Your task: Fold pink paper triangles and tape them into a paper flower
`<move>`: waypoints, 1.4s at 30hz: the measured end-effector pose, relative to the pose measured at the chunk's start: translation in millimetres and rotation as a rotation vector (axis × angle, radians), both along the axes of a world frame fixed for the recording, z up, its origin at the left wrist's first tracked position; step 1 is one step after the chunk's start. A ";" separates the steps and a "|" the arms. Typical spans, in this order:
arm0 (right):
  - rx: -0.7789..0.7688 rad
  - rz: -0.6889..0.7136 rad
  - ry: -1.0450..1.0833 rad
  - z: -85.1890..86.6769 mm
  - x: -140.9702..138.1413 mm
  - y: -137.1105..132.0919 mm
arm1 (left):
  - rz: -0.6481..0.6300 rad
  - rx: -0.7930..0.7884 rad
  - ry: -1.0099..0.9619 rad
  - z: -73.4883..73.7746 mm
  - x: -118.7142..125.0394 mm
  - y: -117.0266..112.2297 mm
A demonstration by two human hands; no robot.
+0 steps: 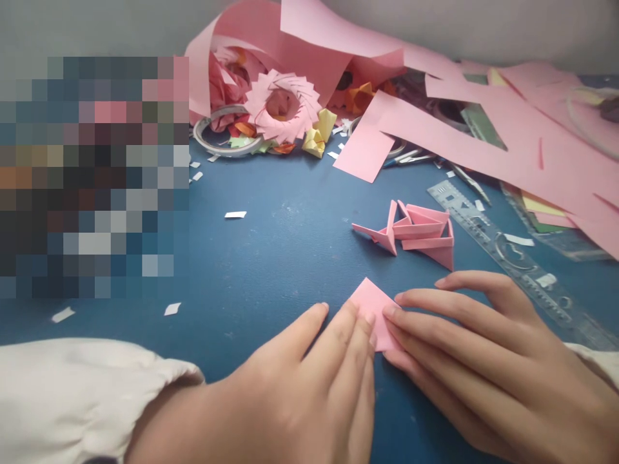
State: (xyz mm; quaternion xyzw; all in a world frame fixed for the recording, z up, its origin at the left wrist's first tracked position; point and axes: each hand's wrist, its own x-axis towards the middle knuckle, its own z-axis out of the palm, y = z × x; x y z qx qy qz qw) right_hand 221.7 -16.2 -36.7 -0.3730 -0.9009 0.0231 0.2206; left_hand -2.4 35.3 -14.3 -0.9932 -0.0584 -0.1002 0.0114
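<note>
The left hand (294, 380) has its fingers nearly straight and close together, the leading tips holding the left side of a pink paper piece (370, 303). The right hand (503, 361) holds the opposite side, two fingertips at the right corner and edge, with one finger lifted clear behind them. The piece sits between the two sets of fingertips, low over the bench (271, 258), right of the middle of the view. Its sharp corner points away from the person, slightly left; its long axis seems to run from there back toward the person, though the fingers cover much of the left side, so that is only a fair guess.

If the two hands press unevenly, the paper could skew and a crease land off its line; a hard pinch at the corner could blunt it.

Just beyond lie folded pink units (425, 229), near a clear ruler (507, 251) that slants along the right. White scraps (235, 214) dot the surface. Farther back are a pleated pink ring (261, 106), a tape roll (203, 140), a yellow folded piece (315, 143) and long pink strips (488, 145).
</note>
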 end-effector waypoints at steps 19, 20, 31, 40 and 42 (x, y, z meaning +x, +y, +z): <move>0.068 -0.064 -0.080 15.8 -13.8 -6.0 | -0.035 0.358 0.100 0.6 -1.1 -11.6; 0.101 -0.080 -0.094 16.8 -14.3 -6.3 | -0.039 0.350 0.089 0.9 -1.4 -11.5; 0.148 -0.034 -0.072 7.2 -4.7 2.4 | 0.069 0.058 -0.114 3.4 4.2 2.7; -0.144 -0.093 0.072 7.3 -2.9 16.5 | 0.097 -0.019 -0.189 0.3 8.3 2.5; -0.190 -0.111 0.077 7.3 -2.3 15.7 | 0.132 -0.019 -0.241 -0.8 9.4 2.5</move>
